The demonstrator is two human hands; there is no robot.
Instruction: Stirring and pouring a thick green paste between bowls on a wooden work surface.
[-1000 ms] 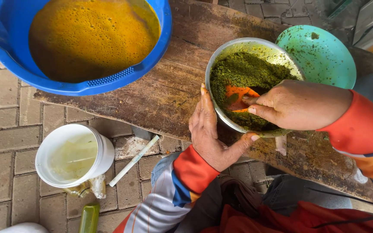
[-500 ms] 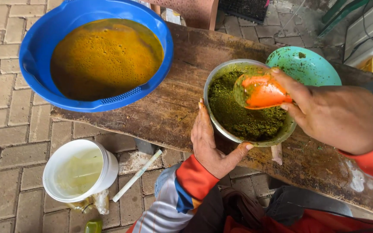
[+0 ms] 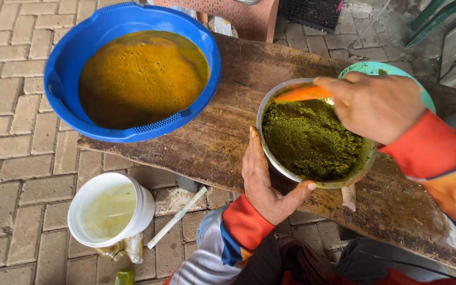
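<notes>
A metal bowl (image 3: 278,164) full of coarse green paste (image 3: 310,138) rests on a dark wooden bench (image 3: 212,142). My left hand (image 3: 264,182) cups the bowl's near left rim, thumb along its lower edge. My right hand (image 3: 377,104) is over the bowl's far rim and grips an orange scoop (image 3: 303,94), which lies against the paste at the far left edge. A teal bowl (image 3: 377,69) sits behind, mostly hidden by my right hand.
A large blue basin (image 3: 62,79) of yellow-brown foamy liquid stands on the bench's left end. On the brick floor below are a white bucket (image 3: 144,207) with pale liquid and a white stick (image 3: 176,217). A pink plastic chair (image 3: 238,16) stands behind the bench.
My right hand has swung the orange scoop from the middle of the paste up and over to the bowl's far left rim. My left hand has stayed on the bowl.
</notes>
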